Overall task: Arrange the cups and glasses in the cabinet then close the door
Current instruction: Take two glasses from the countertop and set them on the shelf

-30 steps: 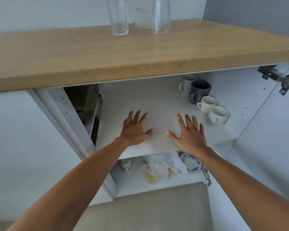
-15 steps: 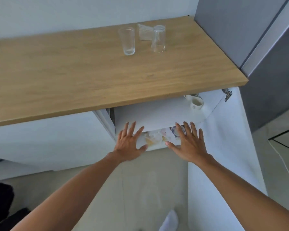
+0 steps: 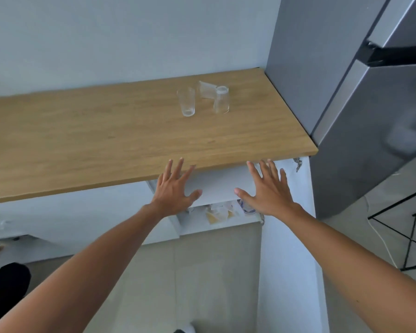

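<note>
Both hands are spread flat with fingers splayed and nothing is held: the left hand [image 3: 174,188] and the right hand [image 3: 269,191] are stretched toward the front edge of the light oak wooden countertop [image 3: 106,140]. Below them, the white cabinet [image 3: 216,186] is seen with its white door [image 3: 288,260] swung open. 3 clear ribbed glasses [image 3: 203,98] are left near the countertop's back: 1 upright, 1 inverted, 1 lying down. The lying glass could be rolled or knocked by a hasty reach.
</note>
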Available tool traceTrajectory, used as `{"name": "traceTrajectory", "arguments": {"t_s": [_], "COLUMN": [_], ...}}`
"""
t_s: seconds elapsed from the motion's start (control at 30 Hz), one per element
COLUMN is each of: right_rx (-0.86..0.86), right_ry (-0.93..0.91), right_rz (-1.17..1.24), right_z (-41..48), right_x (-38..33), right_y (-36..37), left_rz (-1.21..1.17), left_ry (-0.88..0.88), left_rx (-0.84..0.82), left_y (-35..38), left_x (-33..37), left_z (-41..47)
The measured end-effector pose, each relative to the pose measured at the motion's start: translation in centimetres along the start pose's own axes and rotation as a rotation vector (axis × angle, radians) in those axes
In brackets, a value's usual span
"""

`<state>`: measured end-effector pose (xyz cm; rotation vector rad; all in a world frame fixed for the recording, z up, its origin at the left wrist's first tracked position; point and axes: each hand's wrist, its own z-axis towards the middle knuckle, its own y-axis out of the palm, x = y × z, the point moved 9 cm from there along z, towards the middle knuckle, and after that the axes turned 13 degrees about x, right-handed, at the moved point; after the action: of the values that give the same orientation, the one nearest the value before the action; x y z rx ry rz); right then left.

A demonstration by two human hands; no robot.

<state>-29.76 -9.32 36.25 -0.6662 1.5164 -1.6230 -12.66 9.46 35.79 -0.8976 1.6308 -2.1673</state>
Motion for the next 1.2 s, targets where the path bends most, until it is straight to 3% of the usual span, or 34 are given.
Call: {"name": "traceTrajectory", "arguments": {"t_s": [0.6, 0.9, 1.2], "right_rx": [0.061, -0.025, -0.097], "right_ry": [-0.002, -0.139, -0.325], "right_rz": [-0.008, -0.022, 0.032], "right_z": [26.6, 37.5, 42.3], "right_x": [-1.8, -0.9, -1.5], "right_y": [-0.9, 1.3, 3.4], "left_rz": [-0.085, -0.318, -0.528], "left_ry": [-0.148, -0.288, -0.368], "left_rx": [0.099, 0.178, 0.237], "left_y": [-1.6, 1.2, 2.6], "left_x": [-10.0, -11.5, -10.9], "left_z": [24.6, 30.6, 33.3]}}
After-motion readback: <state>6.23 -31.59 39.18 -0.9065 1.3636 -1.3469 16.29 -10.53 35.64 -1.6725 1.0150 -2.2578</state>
